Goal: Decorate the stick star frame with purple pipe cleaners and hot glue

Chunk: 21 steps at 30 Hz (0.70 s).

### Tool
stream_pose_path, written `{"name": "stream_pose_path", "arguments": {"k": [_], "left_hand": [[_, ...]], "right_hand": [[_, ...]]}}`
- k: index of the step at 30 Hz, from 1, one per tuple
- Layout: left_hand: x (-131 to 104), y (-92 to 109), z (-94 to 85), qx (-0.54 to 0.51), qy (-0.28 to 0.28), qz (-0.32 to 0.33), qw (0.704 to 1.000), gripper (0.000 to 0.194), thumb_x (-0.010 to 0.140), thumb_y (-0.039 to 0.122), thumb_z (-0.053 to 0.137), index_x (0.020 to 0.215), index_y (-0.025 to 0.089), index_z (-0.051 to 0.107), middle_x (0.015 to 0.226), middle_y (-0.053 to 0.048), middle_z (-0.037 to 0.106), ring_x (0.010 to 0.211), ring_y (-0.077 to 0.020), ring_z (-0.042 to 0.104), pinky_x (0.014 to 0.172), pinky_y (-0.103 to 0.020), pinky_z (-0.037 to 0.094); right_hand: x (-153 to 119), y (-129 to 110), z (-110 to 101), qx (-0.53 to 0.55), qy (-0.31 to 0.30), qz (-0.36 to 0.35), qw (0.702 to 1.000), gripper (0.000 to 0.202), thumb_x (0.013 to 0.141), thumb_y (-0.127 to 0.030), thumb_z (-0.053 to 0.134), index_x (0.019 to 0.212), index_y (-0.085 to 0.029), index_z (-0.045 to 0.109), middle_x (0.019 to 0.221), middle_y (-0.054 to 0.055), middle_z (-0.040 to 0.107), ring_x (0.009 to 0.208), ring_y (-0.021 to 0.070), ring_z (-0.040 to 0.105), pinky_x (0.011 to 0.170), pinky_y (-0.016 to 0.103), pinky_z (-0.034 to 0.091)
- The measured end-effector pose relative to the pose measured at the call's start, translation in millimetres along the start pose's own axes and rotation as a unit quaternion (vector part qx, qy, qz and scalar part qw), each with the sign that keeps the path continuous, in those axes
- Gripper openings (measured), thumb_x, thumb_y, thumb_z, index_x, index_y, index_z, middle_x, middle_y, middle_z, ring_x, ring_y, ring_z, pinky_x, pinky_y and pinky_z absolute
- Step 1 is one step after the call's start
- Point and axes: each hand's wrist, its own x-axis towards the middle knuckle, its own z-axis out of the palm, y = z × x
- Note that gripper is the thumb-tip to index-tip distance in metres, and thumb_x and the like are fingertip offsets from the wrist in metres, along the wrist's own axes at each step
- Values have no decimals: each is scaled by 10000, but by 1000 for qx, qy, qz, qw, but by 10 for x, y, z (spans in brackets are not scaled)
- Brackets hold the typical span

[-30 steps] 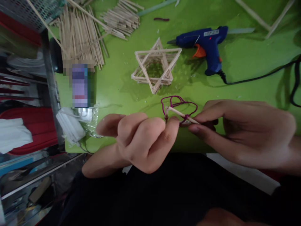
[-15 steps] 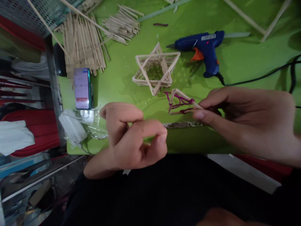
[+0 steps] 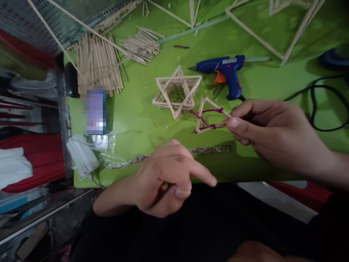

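Fingers (image 3: 235, 123) of the right hand (image 3: 268, 129) pinch a triangle (image 3: 201, 113) (purple string attached).

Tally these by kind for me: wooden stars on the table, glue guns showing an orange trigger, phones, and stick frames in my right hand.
Wooden star: 1
Glue gun with orange trigger: 1
Phone: 1
Stick frame in right hand: 1
Total: 4
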Motion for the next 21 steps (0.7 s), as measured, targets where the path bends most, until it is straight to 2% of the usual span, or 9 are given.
{"name": "stream_pose_path", "arguments": {"k": [2,5,11,14,17,21], "left_hand": [[149,92,54,-18,-10,-1,1000,299,1047,532,839,982,284,684,763,-23,645,736,-216,690,627,-384,618],[293,126,118,-38,-24,-4,999,227,1059,449,838,1062,269,701,757,-4,641,702,-190,671,598,-336,579],[150,45,59,-147,-15,71,987,144,1084,301,763,1008,219,672,661,61,541,491,-65,447,444,-207,353],[122,22,28,-127,19,29,991,31,1076,187,766,1056,201,746,665,62,543,481,-49,408,417,-186,286],[162,0,67,-70,54,15,996,181,999,144,896,1154,210,829,614,93,486,466,-48,374,414,-190,245],[202,-25,166,-41,89,51,994,241,943,147,975,1153,198,870,581,109,456,451,-32,340,422,-202,224]], "right_hand": [[7,-1,0,32,3,23,999,521,760,-604,1131,800,-197,809,632,-21,640,500,52,488,423,173,329],[19,19,-9,64,24,22,997,551,749,-613,1138,800,-185,794,649,-18,638,523,51,499,448,171,361],[30,99,-62,84,39,-26,995,396,823,-452,1123,861,-187,831,613,-22,617,515,80,517,464,198,399],[-32,87,-37,33,49,-62,996,268,847,-322,1088,863,-200,851,644,-16,675,515,79,530,453,203,395],[-131,59,20,-33,83,-116,989,183,835,-183,1046,881,-216,872,730,-18,759,554,68,571,484,215,410],[-223,52,81,-87,107,-143,980,201,828,-144,1035,909,-242,879,853,-20,827,689,82,663,642,250,514]]}}
